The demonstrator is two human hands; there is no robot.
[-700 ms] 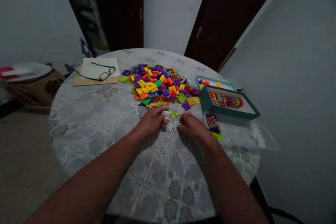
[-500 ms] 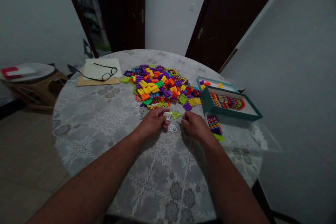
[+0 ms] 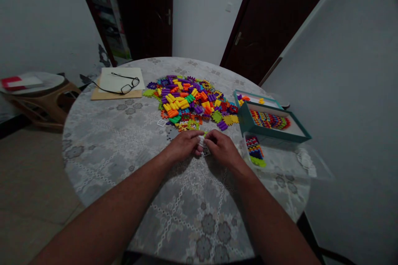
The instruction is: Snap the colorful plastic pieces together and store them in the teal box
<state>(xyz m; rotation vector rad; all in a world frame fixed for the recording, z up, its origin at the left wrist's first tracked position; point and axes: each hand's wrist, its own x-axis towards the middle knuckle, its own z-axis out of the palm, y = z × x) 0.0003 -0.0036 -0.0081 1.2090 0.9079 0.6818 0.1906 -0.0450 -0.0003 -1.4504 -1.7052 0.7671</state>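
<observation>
1. The left hand [image 3: 185,145] and the right hand [image 3: 221,148] meet fingertip to fingertip low over the surface [image 3: 124,149], just on the near side of the heap of coloured pieces [image 3: 189,101].
2. The white lattice pieces [image 3: 203,147] sit right in the gap between the two hands. The left grip lies to their left and the right grip to their right, so neither hand is nearer. Both grips are pinched closed on these pieces (whether they are lifted or rest on the cloth I cannot tell).
3. The pieces look small and squarish, and too little of them shows to read a long axis.
4. One more white square [image 3: 161,123] lies alone on the surface, apart from the hands. It is to the far left of the left hand, at the heap's near edge.
5. To the right of the right hand stands a teal box [image 3: 248,122]. It holds a row of joined multicoloured pieces [image 3: 269,120], running along the box's length.
6. Behind the box and touching it is a shallow teal tray [image 3: 235,94], with only a few loose pieces in it, purple, orange and yellow.
7. In front of the box a small joined block [image 3: 254,147] lies on a clear sheet, near the right hand but not touching it.
8. At the far left of the surface, glasses [image 3: 124,85] rest on paper [image 3: 107,80], well apart from both hands.
</observation>
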